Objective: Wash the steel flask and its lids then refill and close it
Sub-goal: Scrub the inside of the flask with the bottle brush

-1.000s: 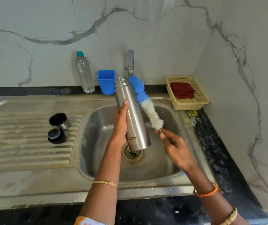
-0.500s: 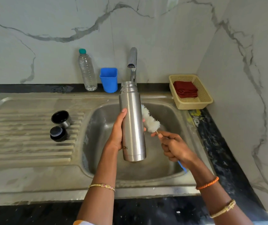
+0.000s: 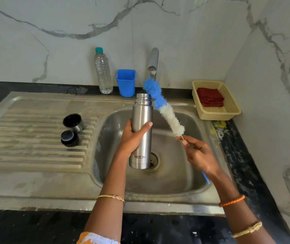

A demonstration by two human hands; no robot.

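While the left hand (image 3: 133, 136) wraps its fingers and thumb round the middle of the steel flask (image 3: 141, 131), it holds the body upright over the sink (image 3: 176, 189), probably so drips fall toward the drain (image 3: 154, 160) and the open mouth faces the brush. To the right, the right hand (image 3: 199, 155) pinches the thin handle of the bottle brush (image 3: 163, 108) just below the bristles, a grip that likely gives fine control of the tip. Its blue-and-white head slants up and left, the blue end beside the flask's threaded neck, outside the opening. Left of the basin, the cup lid (image 3: 73, 122) and the stopper (image 3: 69, 138) rest on the ribbed drainboard (image 3: 26, 138), set aside within reach, presumably awaiting their wash. Behind, the tap (image 3: 154, 62) shows no water running. On the far worktop stand a plastic bottle (image 3: 103, 71) and a blue cup (image 3: 126, 82).
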